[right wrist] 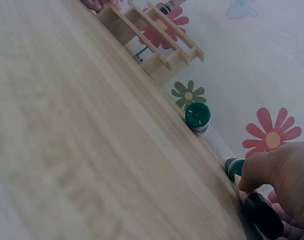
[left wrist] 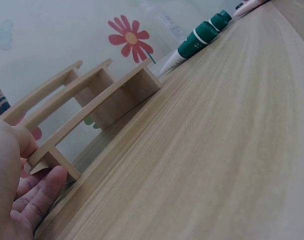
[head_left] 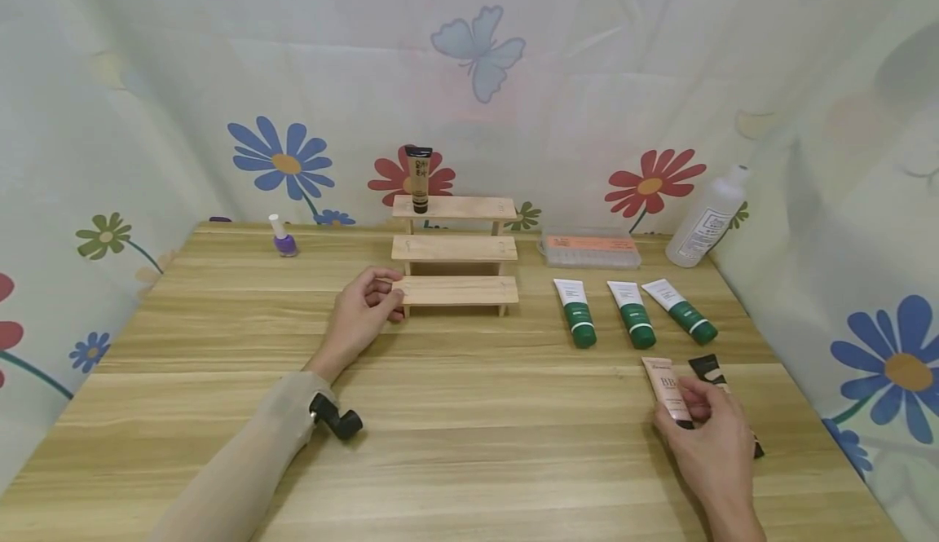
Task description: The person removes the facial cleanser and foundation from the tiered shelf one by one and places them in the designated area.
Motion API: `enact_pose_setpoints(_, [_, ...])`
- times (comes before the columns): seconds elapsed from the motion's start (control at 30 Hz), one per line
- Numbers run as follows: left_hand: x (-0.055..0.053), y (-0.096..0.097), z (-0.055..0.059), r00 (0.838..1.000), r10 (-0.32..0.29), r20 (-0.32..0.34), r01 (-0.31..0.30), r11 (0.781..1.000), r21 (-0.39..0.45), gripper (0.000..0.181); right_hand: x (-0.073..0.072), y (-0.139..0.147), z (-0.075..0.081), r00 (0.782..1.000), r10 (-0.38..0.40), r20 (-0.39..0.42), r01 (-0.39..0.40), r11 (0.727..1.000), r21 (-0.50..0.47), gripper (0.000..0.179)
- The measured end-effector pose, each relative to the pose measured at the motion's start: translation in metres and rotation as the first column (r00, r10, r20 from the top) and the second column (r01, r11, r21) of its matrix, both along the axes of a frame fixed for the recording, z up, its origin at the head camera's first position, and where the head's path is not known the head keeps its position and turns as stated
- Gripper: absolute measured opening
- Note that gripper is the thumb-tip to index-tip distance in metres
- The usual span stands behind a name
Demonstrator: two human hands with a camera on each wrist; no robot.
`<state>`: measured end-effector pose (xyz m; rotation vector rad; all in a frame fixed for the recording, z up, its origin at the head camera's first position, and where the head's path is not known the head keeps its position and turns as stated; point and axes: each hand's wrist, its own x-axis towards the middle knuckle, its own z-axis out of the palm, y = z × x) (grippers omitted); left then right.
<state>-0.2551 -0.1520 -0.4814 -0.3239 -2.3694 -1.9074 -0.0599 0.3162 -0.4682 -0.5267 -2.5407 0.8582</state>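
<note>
A three-tier wooden display stand (head_left: 458, 289) stands near the back of the table. My left hand (head_left: 363, 310) pinches the left end of its lowest step, with the thumb and fingers around the edge in the left wrist view. A small gold tube with a black cap (head_left: 420, 179) stands upright on the top step, at its left. At the right front, my right hand (head_left: 707, 436) holds a pink BB cream tube (head_left: 666, 387) between thumb and fingers. A black and beige tube (head_left: 709, 369) lies beside it, partly hidden by the hand.
Three green and white tubes (head_left: 575, 314) lie apart behind the right hand. A clear plastic box with an orange label (head_left: 592, 248) and a white bottle (head_left: 707, 216) are at the back right. A purple nail polish bottle (head_left: 284, 239) stands at the back left. Flowered cloth walls surround the table.
</note>
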Motion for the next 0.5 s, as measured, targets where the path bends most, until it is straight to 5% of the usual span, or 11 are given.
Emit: enact_pose_setpoints(0.5, [-0.0001, 0.0001, 0.0004, 1.000, 0.003, 0.007, -0.003, 1.000, 0.002, 0.027, -0.0006, -0.0015, 0.0020, 1.000, -0.004, 0.020, 0.004, 1.000, -0.004, 0.059])
